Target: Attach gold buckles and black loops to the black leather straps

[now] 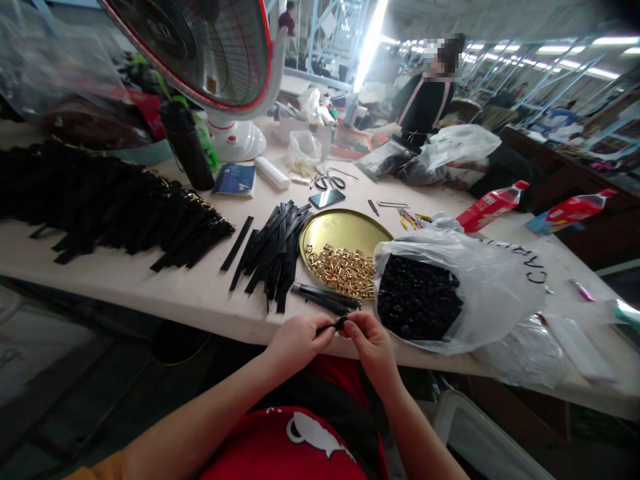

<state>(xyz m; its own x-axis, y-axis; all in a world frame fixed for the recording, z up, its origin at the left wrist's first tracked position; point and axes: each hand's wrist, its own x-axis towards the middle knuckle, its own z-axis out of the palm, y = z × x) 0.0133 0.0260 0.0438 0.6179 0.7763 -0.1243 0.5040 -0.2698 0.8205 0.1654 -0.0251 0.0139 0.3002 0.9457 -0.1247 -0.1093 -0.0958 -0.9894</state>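
Observation:
My left hand (299,341) and my right hand (371,339) meet at the front edge of the table. Between their pinched fingertips is a short black strap (340,323); whether a metal piece is on it I cannot make out. Just beyond the fingers lie several black strips (323,297) in a small stack. Behind them a round gold tray (345,228) holds a heap of small gold buckles (345,270). A loose pile of flat black straps (280,247) spreads left of the tray. On its right, a white plastic bag (493,283) gapes open, full of small black pieces (417,297).
Finished-looking black straps with gold ends (115,200) are heaped at left. Behind stand a fan (235,137), a dark bottle (187,147), a blue booklet (235,180), a phone (327,198), scissors (327,179) and pliers (413,219). Red-labelled bottles (493,207) lie right. A person (425,100) stands beyond.

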